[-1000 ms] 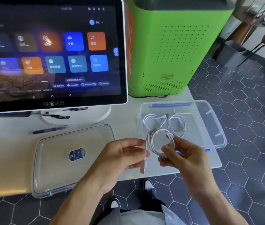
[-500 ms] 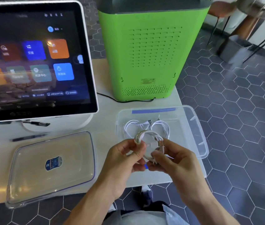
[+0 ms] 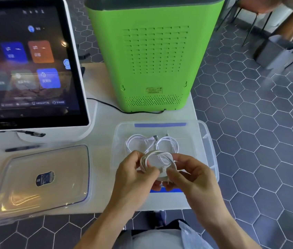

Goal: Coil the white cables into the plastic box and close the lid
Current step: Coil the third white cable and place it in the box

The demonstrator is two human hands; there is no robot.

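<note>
Both hands pinch a coiled white cable (image 3: 157,161) above the open plastic box (image 3: 207,141), left hand (image 3: 133,178) and right hand (image 3: 194,178) meeting; the lid (image 3: 41,180) lies left of them.

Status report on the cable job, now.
Left hand and right hand both gripping coiled white cable above plastic box. Two coils already inside. Lid off, lying left. Nothing in the way.
</note>
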